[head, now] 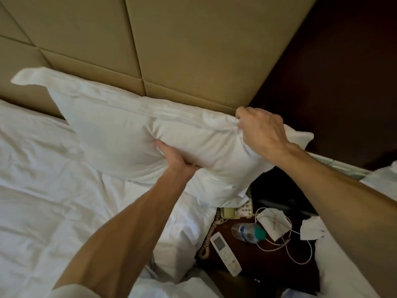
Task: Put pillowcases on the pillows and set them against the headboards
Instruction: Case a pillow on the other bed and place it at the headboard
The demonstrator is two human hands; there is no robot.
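A white pillow in its pillowcase [111, 125] lies lengthwise along the tan padded headboard [171, 50], its top edge touching the panels. My left hand [174, 158] grips the pillow's lower edge from beneath, thumb on top. My right hand [262, 130] pinches the bunched fabric at the pillow's upper right corner, next to the headboard's end. The pillow's right end hangs over the bedside table. A second white pillow [23, 130] lies at the far left by the headboard.
A crumpled white duvet [53, 211] covers the bed below. The dark bedside table [285, 261] carries a phone [236, 209], a remote [225, 252], a lying water bottle [249, 231], a cable and a face mask [275, 222]. Dark wood wall at the right.
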